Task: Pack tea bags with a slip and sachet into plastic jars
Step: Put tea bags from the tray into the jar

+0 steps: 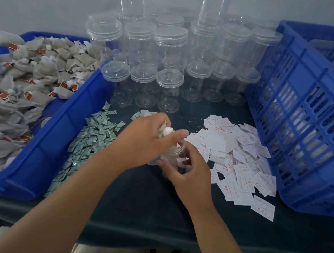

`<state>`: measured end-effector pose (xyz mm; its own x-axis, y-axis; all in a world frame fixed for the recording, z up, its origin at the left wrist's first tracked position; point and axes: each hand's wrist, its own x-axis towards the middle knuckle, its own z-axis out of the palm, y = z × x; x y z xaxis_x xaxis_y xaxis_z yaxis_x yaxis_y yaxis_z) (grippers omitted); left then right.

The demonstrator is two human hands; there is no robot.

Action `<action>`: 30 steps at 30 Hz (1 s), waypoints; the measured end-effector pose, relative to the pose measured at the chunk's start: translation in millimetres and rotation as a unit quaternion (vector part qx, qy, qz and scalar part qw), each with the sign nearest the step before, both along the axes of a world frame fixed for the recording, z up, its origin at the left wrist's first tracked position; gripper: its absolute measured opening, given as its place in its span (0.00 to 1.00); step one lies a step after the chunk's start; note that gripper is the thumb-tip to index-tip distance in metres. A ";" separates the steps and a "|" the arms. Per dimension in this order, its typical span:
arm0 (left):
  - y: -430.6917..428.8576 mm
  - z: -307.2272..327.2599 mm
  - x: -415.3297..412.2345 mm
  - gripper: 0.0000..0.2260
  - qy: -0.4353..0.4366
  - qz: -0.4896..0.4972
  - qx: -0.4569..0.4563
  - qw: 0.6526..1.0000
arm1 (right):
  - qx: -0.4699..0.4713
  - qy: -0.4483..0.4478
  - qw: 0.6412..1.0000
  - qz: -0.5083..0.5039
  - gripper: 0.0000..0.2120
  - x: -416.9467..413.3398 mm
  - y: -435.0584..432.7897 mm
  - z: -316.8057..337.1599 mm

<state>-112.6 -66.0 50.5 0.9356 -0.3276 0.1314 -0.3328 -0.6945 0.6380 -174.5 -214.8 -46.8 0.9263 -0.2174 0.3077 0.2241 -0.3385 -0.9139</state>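
We start at the left hand's (pixel 147 138) fingers (pixel 179 133): they're curled in a pinch around a white tea bag (pixel 167 131), holding it right at the upper end of the clear jar (pixel 170 156). Just below, the right hand (pixel 192 173) grips that jar, thumb (pixel 166 166) on the near side and the other fingers wrapped over the far side. The jar sits tilted between the two hands, low over the dark worktop (pixel 140 198); we see something pale inside it, but we can't tell what.

Moving outward, to the left of the hands lies a scatter of small green-and-white sachets (pixel 91 136), running right up against the blue tray (pixel 57 131). That tray is piled with a heap of tea bags (pixel 16 86), grey pouches with red tags. To the right of the hands we've got a loose spread of white slips (pixel 233 158) with red print, reaching the foot of the blue crate (pixel 313 126).

Behind the hands stand rows of lidded jars (pixel 168 79), clear, some stacked on one another, with two taller stacks rising against the wall.
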 end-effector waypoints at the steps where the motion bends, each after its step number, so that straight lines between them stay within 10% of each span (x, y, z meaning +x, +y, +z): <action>1: 1.3 0.6 -0.5 0.26 0.030 -0.033 -0.008 0.999 | 0.002 0.000 1.000 -0.002 0.20 0.1 0.0 0.6; 8: -0.2 -6.7 -2.0 0.12 0.051 0.004 -0.192 0.980 | 0.045 0.015 0.999 0.002 0.23 -1.5 0.6 1.9; 18: 4.0 -11.7 -12.3 0.11 -0.178 0.026 -0.093 0.979 | 0.042 0.039 0.998 0.004 0.28 -3.3 0.2 1.7; 26: -1.3 -41.0 -24.7 0.18 -0.005 -0.025 -0.216 0.976 | 0.063 0.041 0.997 0.000 0.23 -2.0 -3.3 3.1; 30: 3.4 -40.6 -18.9 0.12 0.005 0.114 -0.303 0.946 | 0.051 0.030 0.998 0.001 0.24 -1.6 -1.1 4.1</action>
